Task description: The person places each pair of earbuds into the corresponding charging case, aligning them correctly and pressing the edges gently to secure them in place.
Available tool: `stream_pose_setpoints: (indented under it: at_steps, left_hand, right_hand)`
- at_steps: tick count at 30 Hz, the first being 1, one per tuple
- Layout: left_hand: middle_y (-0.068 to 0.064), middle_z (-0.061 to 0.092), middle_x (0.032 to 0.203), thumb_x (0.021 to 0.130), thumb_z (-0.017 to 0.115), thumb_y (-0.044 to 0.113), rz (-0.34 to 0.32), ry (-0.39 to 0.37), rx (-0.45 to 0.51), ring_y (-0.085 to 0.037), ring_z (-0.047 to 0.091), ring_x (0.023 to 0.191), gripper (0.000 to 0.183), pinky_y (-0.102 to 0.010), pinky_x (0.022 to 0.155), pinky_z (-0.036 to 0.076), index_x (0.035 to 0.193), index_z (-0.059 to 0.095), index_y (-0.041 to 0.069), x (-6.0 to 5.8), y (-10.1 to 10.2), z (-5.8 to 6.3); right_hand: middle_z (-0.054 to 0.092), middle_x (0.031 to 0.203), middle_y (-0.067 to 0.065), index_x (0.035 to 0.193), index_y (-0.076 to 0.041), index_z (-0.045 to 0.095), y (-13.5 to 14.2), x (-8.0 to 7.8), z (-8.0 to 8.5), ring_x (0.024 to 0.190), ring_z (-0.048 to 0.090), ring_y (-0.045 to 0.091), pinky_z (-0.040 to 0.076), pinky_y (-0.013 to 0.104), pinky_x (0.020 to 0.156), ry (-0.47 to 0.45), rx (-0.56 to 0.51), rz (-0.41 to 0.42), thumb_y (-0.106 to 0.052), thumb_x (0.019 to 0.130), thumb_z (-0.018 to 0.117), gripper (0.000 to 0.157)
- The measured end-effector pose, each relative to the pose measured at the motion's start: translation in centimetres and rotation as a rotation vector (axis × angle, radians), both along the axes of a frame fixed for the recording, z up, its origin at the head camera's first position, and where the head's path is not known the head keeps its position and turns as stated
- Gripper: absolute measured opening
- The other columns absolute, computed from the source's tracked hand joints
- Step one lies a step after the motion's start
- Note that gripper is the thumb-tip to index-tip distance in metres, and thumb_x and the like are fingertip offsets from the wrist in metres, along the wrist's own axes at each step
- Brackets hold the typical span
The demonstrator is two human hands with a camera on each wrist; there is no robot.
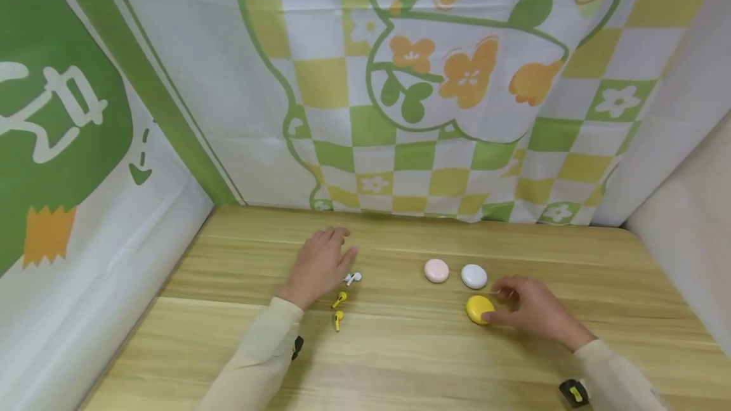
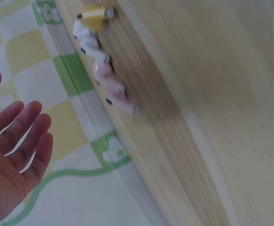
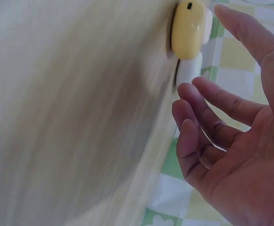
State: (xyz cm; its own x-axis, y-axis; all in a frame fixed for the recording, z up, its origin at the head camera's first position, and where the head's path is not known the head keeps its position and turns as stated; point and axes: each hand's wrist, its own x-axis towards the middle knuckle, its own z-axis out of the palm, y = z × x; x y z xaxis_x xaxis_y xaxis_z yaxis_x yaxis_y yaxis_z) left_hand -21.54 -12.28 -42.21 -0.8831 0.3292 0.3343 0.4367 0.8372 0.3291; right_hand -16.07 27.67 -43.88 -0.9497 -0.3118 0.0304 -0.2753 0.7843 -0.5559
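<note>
My left hand [image 1: 320, 265] hovers at the left over the wood table with fingers loosely spread, holding nothing. Just right of it lie white earbuds [image 1: 354, 277] and two yellow earbuds [image 1: 339, 299]. Pink earbuds [image 2: 120, 102] show in the left wrist view; in the head view the left hand hides them. My right hand [image 1: 528, 306] reaches in beside a round yellow earbud case [image 1: 478, 309], its thumb tip by the case's edge. In the right wrist view the fingers are relaxed with a gap between them and the yellow case [image 3: 187, 35].
A white round case [image 1: 474, 276] and a pink round case [image 1: 436, 270] stand behind the yellow one. Patterned cloth [image 1: 434, 163] hangs along the table's back edge. A white and green sheet [image 1: 165, 240] rises at the left.
</note>
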Motion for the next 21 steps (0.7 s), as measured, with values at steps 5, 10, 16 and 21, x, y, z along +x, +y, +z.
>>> stream_pose_setpoints:
  at_steps: [5,10,16,21]
  left_hand:
    - [-0.012,0.069,0.107,0.102,0.062,0.026,-0.036,-0.092,0.055,-0.029,0.064,0.099,0.037,-0.046,0.084,0.052,0.126,0.063,-0.002,0.5,1.1,0.0]
    - [-0.009,0.069,0.104,0.102,0.062,0.026,-0.069,-0.156,0.076,-0.026,0.064,0.096,0.036,-0.043,0.081,0.053,0.125,0.064,-0.001,1.0,2.0,-0.1]
    - [-0.009,0.069,0.103,0.101,0.063,0.024,-0.113,-0.183,0.093,-0.025,0.064,0.094,0.034,-0.041,0.08,0.053,0.123,0.064,-0.001,1.5,3.0,-0.6]
    - [-0.008,0.068,0.105,0.102,0.063,0.025,-0.13,-0.235,0.115,-0.024,0.064,0.095,0.034,-0.04,0.079,0.054,0.126,0.064,0.001,1.8,4.0,-0.8]
  right_hand:
    - [0.062,0.091,0.0,0.107,-0.004,0.07,-0.7,0.3,-0.3,0.081,0.054,0.016,0.047,0.029,0.071,-0.027,-0.001,-0.011,-0.045,0.069,0.092,0.06]
    - [0.061,0.091,-0.001,0.107,-0.005,0.07,-1.2,0.5,-0.3,0.083,0.053,0.016,0.047,0.031,0.072,-0.03,0.009,-0.01,-0.045,0.068,0.093,0.061]
    - [0.06,0.09,-0.002,0.109,-0.006,0.071,-1.4,0.5,-0.5,0.082,0.051,0.017,0.044,0.029,0.07,-0.058,0.01,-0.014,-0.043,0.068,0.093,0.06]
    - [0.062,0.091,-0.002,0.108,-0.005,0.072,-1.6,0.6,-0.8,0.082,0.051,0.016,0.044,0.03,0.071,-0.068,0.021,-0.025,-0.042,0.068,0.094,0.059]
